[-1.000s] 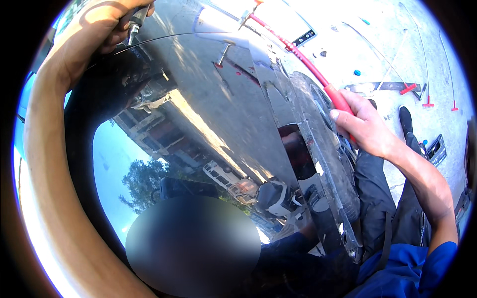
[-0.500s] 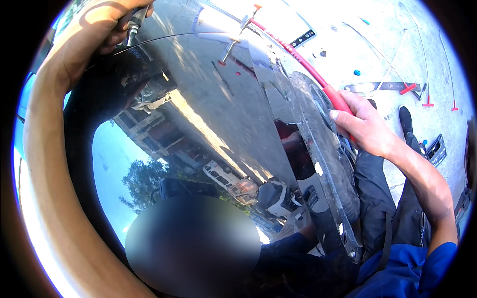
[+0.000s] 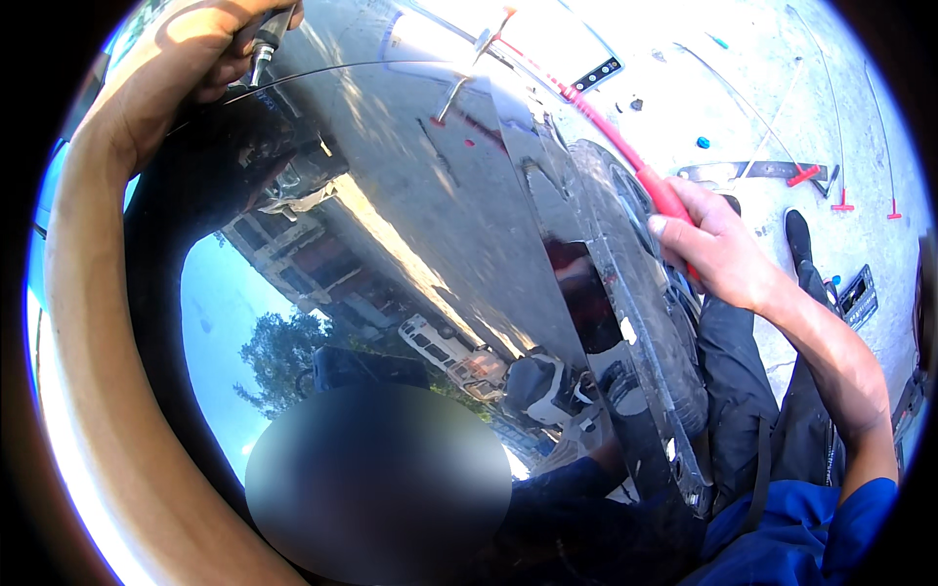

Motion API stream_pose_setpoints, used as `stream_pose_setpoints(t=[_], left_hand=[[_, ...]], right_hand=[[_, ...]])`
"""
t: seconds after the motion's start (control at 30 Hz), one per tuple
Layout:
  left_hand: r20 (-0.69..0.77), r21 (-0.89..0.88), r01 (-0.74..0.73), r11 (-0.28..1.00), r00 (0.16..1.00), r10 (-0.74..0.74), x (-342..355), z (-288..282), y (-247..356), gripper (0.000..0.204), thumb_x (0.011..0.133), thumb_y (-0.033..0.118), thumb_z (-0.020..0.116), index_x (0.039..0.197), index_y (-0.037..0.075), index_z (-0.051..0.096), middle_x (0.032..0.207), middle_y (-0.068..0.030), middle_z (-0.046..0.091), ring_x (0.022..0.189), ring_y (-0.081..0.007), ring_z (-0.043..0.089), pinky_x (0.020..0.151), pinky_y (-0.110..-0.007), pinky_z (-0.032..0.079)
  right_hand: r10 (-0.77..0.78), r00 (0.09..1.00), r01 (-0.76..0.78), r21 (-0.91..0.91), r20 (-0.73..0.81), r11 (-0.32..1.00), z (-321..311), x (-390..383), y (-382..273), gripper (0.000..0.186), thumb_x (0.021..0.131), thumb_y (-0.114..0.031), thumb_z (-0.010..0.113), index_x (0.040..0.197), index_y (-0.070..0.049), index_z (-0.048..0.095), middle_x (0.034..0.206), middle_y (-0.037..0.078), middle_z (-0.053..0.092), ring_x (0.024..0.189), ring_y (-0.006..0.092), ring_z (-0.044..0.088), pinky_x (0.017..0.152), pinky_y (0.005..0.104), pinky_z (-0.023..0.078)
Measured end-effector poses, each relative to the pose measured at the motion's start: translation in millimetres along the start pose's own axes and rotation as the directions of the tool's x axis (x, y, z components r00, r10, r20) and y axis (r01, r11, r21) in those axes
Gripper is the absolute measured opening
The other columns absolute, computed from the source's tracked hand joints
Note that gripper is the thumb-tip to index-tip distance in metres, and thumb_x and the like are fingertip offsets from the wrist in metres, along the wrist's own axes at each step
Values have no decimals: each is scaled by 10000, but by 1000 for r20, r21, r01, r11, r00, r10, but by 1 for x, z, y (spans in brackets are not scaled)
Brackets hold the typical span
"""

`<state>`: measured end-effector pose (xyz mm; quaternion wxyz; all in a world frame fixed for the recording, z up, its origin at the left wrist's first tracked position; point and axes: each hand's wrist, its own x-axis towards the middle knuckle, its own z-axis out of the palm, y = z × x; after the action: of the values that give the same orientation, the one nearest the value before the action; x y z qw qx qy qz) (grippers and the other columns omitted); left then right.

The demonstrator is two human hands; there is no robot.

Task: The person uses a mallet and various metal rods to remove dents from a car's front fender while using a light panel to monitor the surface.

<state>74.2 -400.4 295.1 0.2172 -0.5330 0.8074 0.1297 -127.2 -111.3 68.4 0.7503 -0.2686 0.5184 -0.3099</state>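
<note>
My right hand [image 3: 718, 239] is closed around the grip of a long red-handled hammer [image 3: 625, 146]. Its slim metal head [image 3: 482, 44] has a reddish tip and lies over the glossy dark car panel [image 3: 420, 225], by the panel's reflection of it. Whether the lower tip touches the paint I cannot tell. At the upper left, my left hand [image 3: 230, 63] grips a dark tool with a metal nozzle-like tip [image 3: 262, 61], pointing down close to the panel. Part of that tool is hidden by the fingers. A thin dark curved line runs across the panel from near this tip.
A wheel [image 3: 625, 195] sits beside the panel's broken-looking edge. On the pale ground lie several red-handled rods [image 3: 803, 175], a dark strip [image 3: 752, 171], a blue cap [image 3: 703, 143] and a dark flat case [image 3: 858, 295]. My legs [image 3: 738, 381] are at the right.
Both hands stay nearly where they were. The hammer's shaft near its head has shifted very slightly and looks blurred.
</note>
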Motion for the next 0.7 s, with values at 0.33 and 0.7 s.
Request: stream_pose_setpoints(t=[0.33, 0.7], left_hand=[[181, -235, 198, 951, 971, -158, -5, -11, 39, 298, 1002, 341, 555, 902, 86, 672, 643, -5, 500, 537, -119, 458, 529, -270, 342], [17, -164, 46, 985, 999, -44, -7, 4, 33, 351, 1016, 384, 545, 837, 105, 661, 621, 25, 481, 509, -81, 410, 508, -255, 298]], right_hand=[[-36, 999, 36, -22, 8, 999, -2, 2, 7, 207, 989, -231, 606, 1046, -37, 562, 681, -35, 503, 557, 52, 460, 491, 241, 354], [-9, 1000, 9, -17, 6, 1000, -3, 0, 2, 203, 993, -234, 601, 1038, -42, 551, 661, -33, 497, 540, 58, 455, 487, 244, 358]])
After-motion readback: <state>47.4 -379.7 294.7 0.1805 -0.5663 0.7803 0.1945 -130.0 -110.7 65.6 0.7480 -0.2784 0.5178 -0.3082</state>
